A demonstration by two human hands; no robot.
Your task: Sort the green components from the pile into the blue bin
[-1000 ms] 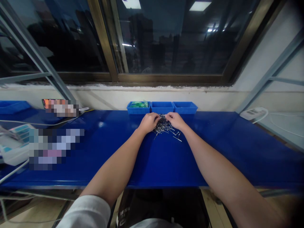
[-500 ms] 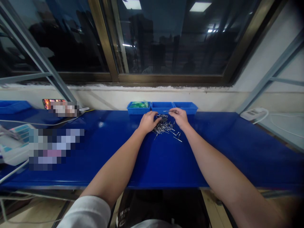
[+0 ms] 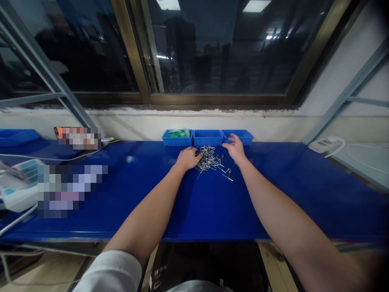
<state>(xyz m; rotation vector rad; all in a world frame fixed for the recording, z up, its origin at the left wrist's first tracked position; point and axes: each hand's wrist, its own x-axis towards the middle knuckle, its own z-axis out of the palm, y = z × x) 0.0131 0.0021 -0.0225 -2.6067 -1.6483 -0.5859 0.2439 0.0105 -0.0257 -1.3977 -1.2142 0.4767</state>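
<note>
A pile of silver blind rivets with long thin pins lies on the blue table. At the pile's left edge is my left hand, its fingers curled in towards the thumb; what they hold, if anything, is hidden. My right hand is open, fingers apart, at the front of the right blue bin, with no rivet visible in it. A few loose rivets lie on the pile's near right side.
Left of that bin stand a middle blue bin and a left blue bin holding green plastic bags. Far left are a phone, a white device and cables. A white power strip sits far right, beside a metal frame.
My right hand has moved slightly right to the right bin and opened; the rivet it pinched is out of its fingers. My left hand's fingers have curled in closer at the pile.
</note>
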